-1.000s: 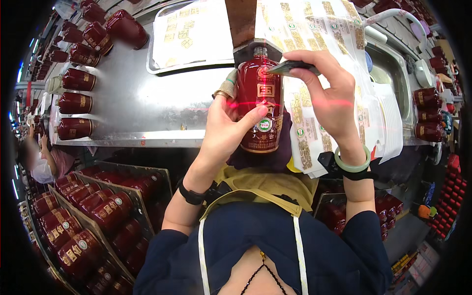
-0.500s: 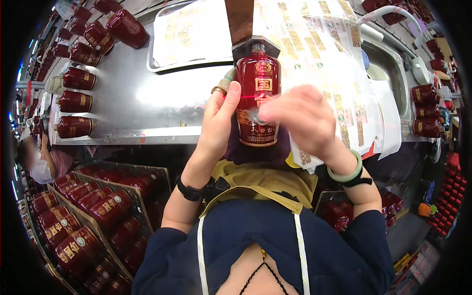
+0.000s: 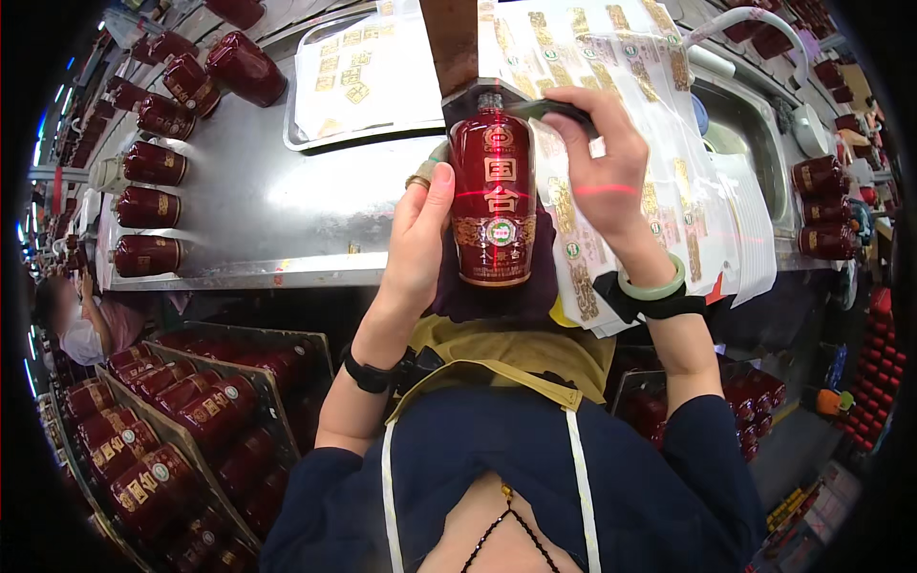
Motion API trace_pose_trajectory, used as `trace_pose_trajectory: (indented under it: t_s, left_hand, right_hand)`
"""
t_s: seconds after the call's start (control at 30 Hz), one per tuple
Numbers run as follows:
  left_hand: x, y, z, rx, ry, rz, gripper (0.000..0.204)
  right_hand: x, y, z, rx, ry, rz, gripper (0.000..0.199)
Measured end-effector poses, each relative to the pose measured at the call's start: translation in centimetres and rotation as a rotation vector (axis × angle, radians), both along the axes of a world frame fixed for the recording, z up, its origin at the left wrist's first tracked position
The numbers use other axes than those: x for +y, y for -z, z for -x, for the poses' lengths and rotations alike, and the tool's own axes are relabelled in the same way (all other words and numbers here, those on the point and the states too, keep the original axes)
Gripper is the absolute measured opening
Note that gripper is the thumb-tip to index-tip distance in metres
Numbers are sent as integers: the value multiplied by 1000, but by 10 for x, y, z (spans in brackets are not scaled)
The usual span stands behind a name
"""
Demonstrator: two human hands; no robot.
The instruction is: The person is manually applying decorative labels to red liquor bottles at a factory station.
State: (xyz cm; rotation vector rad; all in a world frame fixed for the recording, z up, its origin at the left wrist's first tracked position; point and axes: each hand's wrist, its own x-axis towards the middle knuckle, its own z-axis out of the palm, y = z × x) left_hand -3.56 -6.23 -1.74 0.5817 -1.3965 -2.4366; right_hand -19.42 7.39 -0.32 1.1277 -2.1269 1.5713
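A dark red glass bottle (image 3: 493,250) with gold decoration and a round white-and-green sticker lies in front of me. Its neck points away, against a dark angled bracket (image 3: 466,95). My left hand (image 3: 418,224) grips the bottle's left side, thumb along the edge and the other fingers hidden beneath; some finger coverings show. Right of the bottle's neck, my right hand (image 3: 607,143) pinches a dark, slim object (image 3: 565,110), too blurred to name. Red laser lines cross the bottle and the right hand. Dark cloth (image 3: 544,286) lies under the bottle.
Sheets of gold labels (image 3: 621,57) cover the bench to the right, beside a sink (image 3: 755,115). A white tray (image 3: 296,143) holds another sheet. Red bottles (image 3: 148,206) line the steel bench's left side; crates of bottles (image 3: 229,411) stand below. A person (image 3: 86,320) sits far left.
My right hand has moved from over the bottle's lower front up and right to beside its neck. The round sticker on the bottle now shows fully. My left hand keeps its hold.
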Motion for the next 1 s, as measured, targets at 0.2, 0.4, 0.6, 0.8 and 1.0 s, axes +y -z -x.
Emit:
trace_pose_trajectory:
  t_s: [0.2, 0.4, 0.6, 0.8, 1.0]
  left_hand:
    - [12, -4, 5, 97, -32, -18, 55]
    - [16, -2, 7, 27, -58, 156, 61]
    - [13, -2, 5, 19, -21, 143, 62]
    - [9, -4, 11, 33, -53, 53, 60]
    - [5, 1, 28, 43, -118, 99, 61]
  right_hand:
    - [21, 12, -26, -564, -119, 153, 21]
    - [14, 32, -57, -1002, -235, 116, 36]
    - [15, 42, -56, -1085, -259, 174, 36]
    - [13, 40, -58, -1091, -250, 199, 36]
    - [12, 18, -47, -1225, -226, 139, 30]
